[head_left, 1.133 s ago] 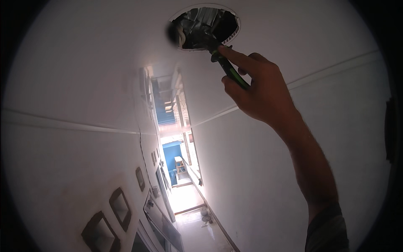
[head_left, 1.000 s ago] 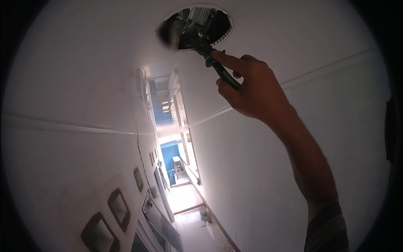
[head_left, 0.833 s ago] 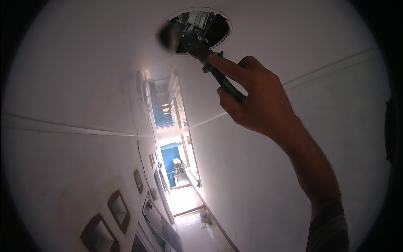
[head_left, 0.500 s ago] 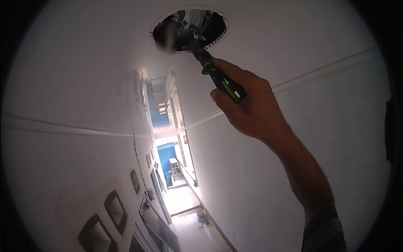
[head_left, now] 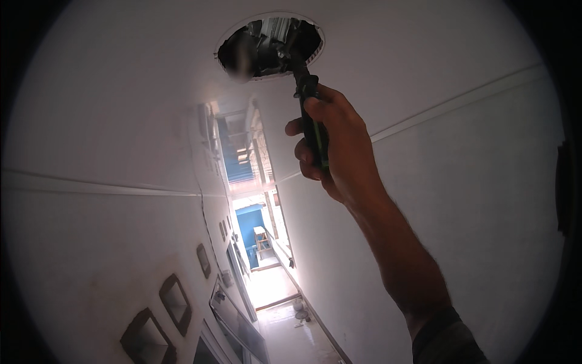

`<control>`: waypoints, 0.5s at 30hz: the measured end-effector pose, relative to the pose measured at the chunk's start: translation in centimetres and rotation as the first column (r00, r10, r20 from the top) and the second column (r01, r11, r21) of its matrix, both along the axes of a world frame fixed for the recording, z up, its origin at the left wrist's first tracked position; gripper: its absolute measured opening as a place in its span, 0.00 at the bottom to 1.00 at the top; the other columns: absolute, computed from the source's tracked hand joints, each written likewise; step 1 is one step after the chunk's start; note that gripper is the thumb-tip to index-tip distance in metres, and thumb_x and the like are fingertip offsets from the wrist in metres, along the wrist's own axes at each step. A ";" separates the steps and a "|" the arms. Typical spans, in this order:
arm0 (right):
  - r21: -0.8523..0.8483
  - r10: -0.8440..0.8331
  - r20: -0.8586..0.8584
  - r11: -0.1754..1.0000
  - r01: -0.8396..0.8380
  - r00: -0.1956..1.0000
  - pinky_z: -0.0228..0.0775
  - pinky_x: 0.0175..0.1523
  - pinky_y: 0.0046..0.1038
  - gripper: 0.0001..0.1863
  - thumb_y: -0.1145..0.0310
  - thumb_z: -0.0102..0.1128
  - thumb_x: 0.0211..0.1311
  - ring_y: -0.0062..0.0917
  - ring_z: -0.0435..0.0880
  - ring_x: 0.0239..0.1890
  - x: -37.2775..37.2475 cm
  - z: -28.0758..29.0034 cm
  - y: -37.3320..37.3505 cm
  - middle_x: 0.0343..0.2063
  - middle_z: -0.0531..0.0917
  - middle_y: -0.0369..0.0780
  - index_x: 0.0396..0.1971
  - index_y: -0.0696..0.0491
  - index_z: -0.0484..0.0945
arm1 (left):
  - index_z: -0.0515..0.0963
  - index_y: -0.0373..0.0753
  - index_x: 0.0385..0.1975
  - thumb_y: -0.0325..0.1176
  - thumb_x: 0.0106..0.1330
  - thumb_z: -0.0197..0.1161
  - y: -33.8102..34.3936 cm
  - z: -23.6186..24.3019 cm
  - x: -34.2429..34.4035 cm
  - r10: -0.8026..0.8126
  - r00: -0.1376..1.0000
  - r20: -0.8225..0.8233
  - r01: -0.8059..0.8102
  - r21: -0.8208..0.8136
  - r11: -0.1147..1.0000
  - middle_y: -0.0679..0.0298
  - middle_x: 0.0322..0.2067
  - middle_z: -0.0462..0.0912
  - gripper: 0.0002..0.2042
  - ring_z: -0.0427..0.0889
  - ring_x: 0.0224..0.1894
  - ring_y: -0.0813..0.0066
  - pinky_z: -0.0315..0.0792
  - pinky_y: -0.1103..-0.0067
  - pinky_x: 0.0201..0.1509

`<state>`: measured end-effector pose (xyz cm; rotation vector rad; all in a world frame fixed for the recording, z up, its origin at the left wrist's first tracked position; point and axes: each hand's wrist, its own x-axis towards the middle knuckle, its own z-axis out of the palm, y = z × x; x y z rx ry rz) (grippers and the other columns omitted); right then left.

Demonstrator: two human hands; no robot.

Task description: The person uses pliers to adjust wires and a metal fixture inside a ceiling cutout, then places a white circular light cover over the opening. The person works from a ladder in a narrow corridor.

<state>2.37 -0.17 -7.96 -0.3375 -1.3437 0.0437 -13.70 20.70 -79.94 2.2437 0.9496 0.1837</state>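
My right hand [head_left: 336, 133], raised from the lower right, is wrapped round a black-and-green handled tool [head_left: 309, 121]. The fingers curl about the handle, with the thumb along its upper part. The tool's dark upper end reaches into a round hole [head_left: 321, 37] cut in the white ceiling. Inside the opening, grey metal strips [head_left: 276, 27] and dark parts show; where the tool's tip ends among them I cannot make out. A blurred patch covers the left of the opening. My left hand is out of the picture.
Overhead is a glossy white ceiling [head_left: 139, 109], meeting a pale wall [head_left: 461, 200] on the right. Square wall openings [head_left: 148, 337] line the left wall, near a leaning framed panel [head_left: 236, 321]. Far down the corridor stands a stepladder [head_left: 262, 239] before a blue wall [head_left: 248, 221].
My right hand has shifted left and turned, so the tool's handle now hangs more upright and its curled fingers show. The view has tilted slightly; the tool's upper end stays in the hole.
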 end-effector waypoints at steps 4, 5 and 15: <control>0.001 0.073 -0.074 0.997 -0.073 0.995 0.56 0.13 0.20 0.26 0.62 0.50 0.72 0.17 0.72 0.16 -1.3 0.2 -0.3 0.32 0.79 0.45 0.64 0.60 0.63 | 0.82 0.37 0.53 0.40 0.68 0.66 0.0 0.1 -0.1 -0.006 1.000 -0.008 0.006 0.005 1.000 0.56 0.37 0.88 0.18 0.87 0.39 0.67 0.80 0.71 0.50; -0.003 0.098 -0.104 0.995 -0.099 0.990 0.57 0.13 0.20 0.26 0.62 0.50 0.72 0.17 0.72 0.16 -1.7 -0.1 -0.3 0.32 0.79 0.44 0.64 0.60 0.63 | 0.82 0.37 0.53 0.41 0.68 0.67 -0.1 0.1 -0.1 -0.006 1.000 -0.010 0.006 0.004 1.000 0.56 0.37 0.88 0.18 0.87 0.39 0.67 0.80 0.71 0.50; -0.147 0.130 0.002 0.981 -0.128 0.992 0.70 0.22 0.26 0.23 0.67 0.51 0.64 0.23 0.78 0.22 -0.9 -2.0 1.1 0.31 0.83 0.47 0.53 0.67 0.73 | 0.83 0.37 0.53 0.42 0.67 0.67 0.4 -1.0 -0.3 -0.026 0.999 -0.020 0.027 0.024 0.999 0.55 0.37 0.89 0.19 0.88 0.39 0.66 0.80 0.71 0.50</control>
